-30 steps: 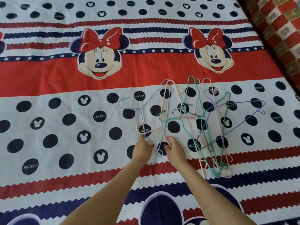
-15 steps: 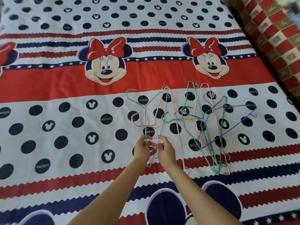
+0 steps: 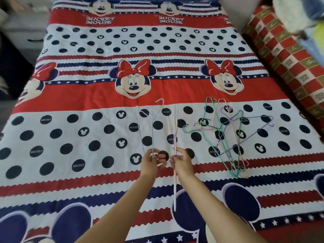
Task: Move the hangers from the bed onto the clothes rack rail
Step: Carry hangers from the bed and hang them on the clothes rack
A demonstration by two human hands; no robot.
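My left hand [image 3: 151, 163] grips a light blue wire hanger [image 3: 153, 125] and holds it upright above the bed, hook at the top. My right hand [image 3: 181, 163] grips a pink wire hanger [image 3: 175, 134], seen edge-on as a thin vertical line that runs down past my wrist. The two held hangers are apart from each other. To the right, a tangled pile of several hangers [image 3: 228, 135], green, pink and purple, lies on the patterned bedspread [image 3: 87, 137]. No clothes rack rail is in view.
A red and gold checked bolster [image 3: 284, 55] runs along the bed's right side, with blurred soft items at the top right. Dark floor and pale furniture show past the bed's left edge.
Both hands have lifted the blue and pink hangers off the bed and pulled them apart. The camera has tilted up, showing more of the bed.
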